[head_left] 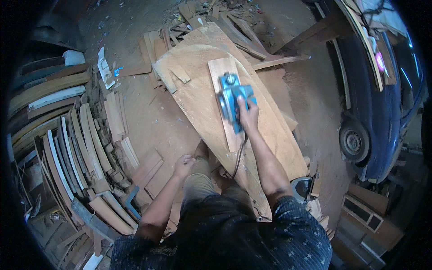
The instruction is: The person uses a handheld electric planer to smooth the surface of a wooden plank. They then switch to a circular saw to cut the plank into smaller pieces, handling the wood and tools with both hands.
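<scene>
My right hand grips the handle of a blue electric hand planer, slightly blurred. The planer rests on a narrow, pale wooden board lying lengthwise on a wooden worktable dusted with shavings. From the tool a dark power cord runs back past my right forearm toward me. Beside my left knee, away from the table, hangs my left hand; its fingers are curled closed and nothing shows in them. A small wood offcut sits near the table's far left corner.
Stacked curved timber lines the left side, with a blue-grey angled piece nearby. Scrap wood is heaped beyond the table. At right stands a blue car near a wooden frame. A round dark object sits by the table's near right corner.
</scene>
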The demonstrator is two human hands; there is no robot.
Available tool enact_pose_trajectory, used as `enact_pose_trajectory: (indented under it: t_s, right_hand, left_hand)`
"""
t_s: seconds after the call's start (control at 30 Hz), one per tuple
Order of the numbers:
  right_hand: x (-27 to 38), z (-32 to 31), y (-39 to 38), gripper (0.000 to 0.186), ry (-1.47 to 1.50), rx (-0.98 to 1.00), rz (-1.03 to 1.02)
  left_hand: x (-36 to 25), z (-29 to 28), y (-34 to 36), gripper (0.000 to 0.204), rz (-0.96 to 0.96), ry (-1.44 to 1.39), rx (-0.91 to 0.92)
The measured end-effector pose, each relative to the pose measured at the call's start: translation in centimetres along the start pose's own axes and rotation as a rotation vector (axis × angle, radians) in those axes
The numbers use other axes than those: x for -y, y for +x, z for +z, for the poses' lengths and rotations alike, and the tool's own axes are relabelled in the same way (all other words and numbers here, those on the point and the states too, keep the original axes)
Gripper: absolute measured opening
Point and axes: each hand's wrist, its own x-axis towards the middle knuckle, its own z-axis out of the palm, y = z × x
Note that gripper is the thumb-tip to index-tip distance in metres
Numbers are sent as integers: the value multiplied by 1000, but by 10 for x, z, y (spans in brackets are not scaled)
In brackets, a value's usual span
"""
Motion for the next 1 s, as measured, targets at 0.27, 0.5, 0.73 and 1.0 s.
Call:
enact_pose_trajectory:
  t_s: [0.27, 0.5, 0.73, 1.0]
  right_hand:
    - [72, 62, 189, 62, 135, -76, 50]
    - [91, 54, 166, 63, 196, 16, 226]
    - [57, 15, 102, 59, 225, 4, 256]
    - [34, -35, -6, 55, 206, 29, 329]
  left_hand:
    - [-24, -14, 39, 38, 106, 115, 7]
    - [-66, 104, 109, 35, 194, 80, 19]
    - [-100, 145, 110, 35, 146, 81, -107]
    - [-111, 140, 104, 34, 144, 176, -152]
